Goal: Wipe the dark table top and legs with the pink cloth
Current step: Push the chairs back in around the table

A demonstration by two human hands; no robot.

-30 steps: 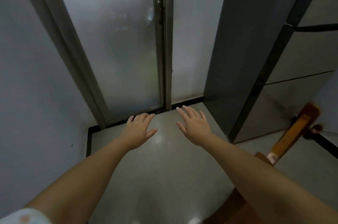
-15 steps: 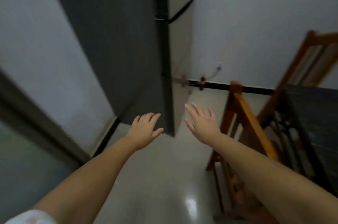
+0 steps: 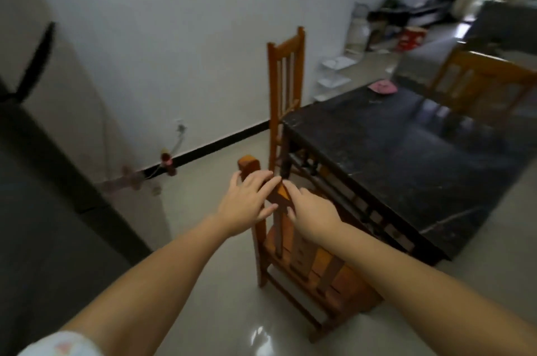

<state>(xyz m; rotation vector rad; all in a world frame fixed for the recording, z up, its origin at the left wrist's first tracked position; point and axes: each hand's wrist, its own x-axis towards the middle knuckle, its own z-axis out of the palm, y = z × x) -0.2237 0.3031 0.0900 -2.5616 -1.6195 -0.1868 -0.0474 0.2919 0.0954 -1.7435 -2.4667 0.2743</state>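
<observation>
1. Toward the upper right of the frame, the pink cloth [image 3: 382,86] lies flat on the far end of the dark table [image 3: 412,158], well apart from both hands.
2. At the centre of the frame, the left hand [image 3: 247,204] and the right hand [image 3: 312,215] reach forward side by side, fingers straight and spread, holding nothing.
3. Both hands appear over the top rail of the near wooden chair [image 3: 293,248]; whether the fingers touch the rail cannot be told through the blur.
4. Containers are few and blurred: a clear jug-like vessel [image 3: 357,30] stands on the floor by the wall at the upper right, its contents unreadable, and a red-and-white box or bag [image 3: 411,36] sits just right of it.
5. Below the jug, a low white rack [image 3: 332,74] stands against the wall; what lies on its shelves cannot be told.
6. The table's top is black and glossy, veined like stone, with pale reflections on its right half.
7. A second wooden chair [image 3: 286,85] stands at the table's near left corner, and a third [image 3: 476,82] at its far side.
8. The floor [image 3: 203,312] is pale, shiny tile.
9. The wall [image 3: 174,36] is white with a black skirting, and a socket with a trailing cable sits low on it.
10. A dark grey cabinet [image 3: 43,181] fills the left edge of the frame.
</observation>
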